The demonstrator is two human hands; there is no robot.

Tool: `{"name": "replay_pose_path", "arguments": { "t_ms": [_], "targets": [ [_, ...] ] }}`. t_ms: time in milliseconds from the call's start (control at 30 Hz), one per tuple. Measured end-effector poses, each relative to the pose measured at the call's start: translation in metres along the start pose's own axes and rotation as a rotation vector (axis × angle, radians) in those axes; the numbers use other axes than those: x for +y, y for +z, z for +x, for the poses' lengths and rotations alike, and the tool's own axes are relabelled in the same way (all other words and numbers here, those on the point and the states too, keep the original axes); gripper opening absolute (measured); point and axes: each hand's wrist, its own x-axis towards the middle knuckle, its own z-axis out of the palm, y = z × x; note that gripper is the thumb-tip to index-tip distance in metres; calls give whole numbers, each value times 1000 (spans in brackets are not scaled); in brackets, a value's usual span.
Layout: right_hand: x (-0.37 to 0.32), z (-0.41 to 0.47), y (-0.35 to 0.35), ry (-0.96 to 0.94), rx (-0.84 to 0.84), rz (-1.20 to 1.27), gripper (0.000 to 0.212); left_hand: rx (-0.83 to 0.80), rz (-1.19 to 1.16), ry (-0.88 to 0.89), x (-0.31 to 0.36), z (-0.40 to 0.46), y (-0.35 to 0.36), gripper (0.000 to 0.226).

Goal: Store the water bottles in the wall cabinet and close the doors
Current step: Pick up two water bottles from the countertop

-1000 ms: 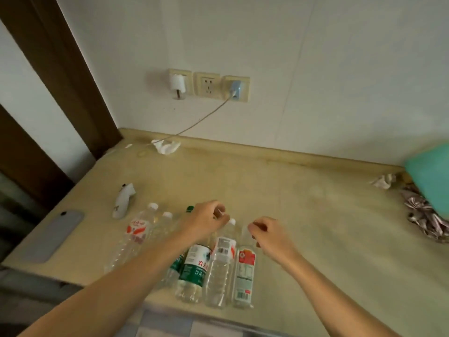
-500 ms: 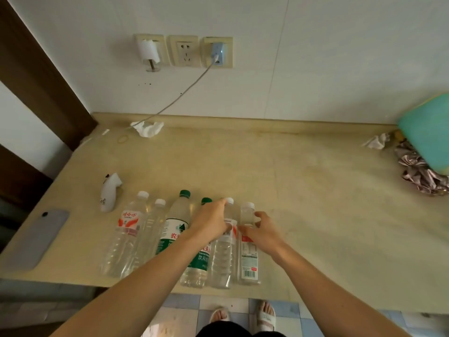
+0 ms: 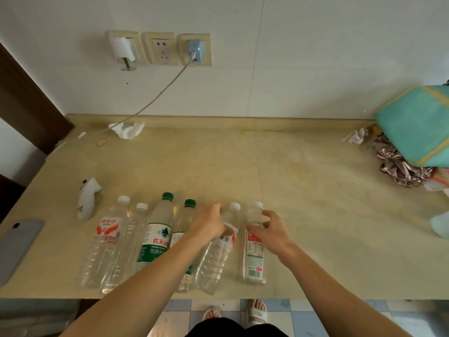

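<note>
Curling hands (image 3: 209, 224) — gripping bottles (image 3: 254, 254)

Soft, even indoor light, a little dim, with a yellow-green tint.

Shadows under the bottles (image 3: 155, 242) and hands are weak and diffuse. The wide lens bends the countertop (image 3: 303, 190) edge and the wall (image 3: 291, 69) lines toward the corners; fine detail looks slightly soft.

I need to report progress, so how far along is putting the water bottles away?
Nothing looks stored yet: all six bottles lie in a row on the counter, and no cabinet is in view. In hand: the left hand grips the fifth bottle near its neck, and the right hand grips the sixth bottle. Left: carrying every bottle to the cabinet and closing its doors.
</note>
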Motion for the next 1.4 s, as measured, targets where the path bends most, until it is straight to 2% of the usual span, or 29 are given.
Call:
{"name": "replay_pose_path", "arguments": {
  "t_ms": [233,400,633,800,867,933,1067,1233,1400],
  "targets": [
    [0,5,-12,29,-66,-7,62,-155,-192,-31,-12,4,1,71],
    [0,15,-6,39,-55,-50,49,-104,-256,-13,-13,-3,5,77],
    [-11,24,-1,29,78,-68,21,-61,-306,-8,-12,-7,8,83],
    [-24,10,-15,-54,48,84,7,-32,-352,56,-12,-14,2,87],
    [-33,4,-26,-159,24,143,9,-8,-394,97,-8,-20,-6,88],
    [-44,-3,-39,-283,-2,170,21,33,-481,136,-3,-26,-17,84],
    [-59,-12,-62,-452,15,86,43,136,-562,225,7,-34,-34,63],
    [-71,-13,-71,-561,85,65,47,352,-416,294,25,-39,-26,60],
    [-66,-9,-65,-564,80,-8,51,420,-291,334,30,-37,-11,63]
  ]
}}
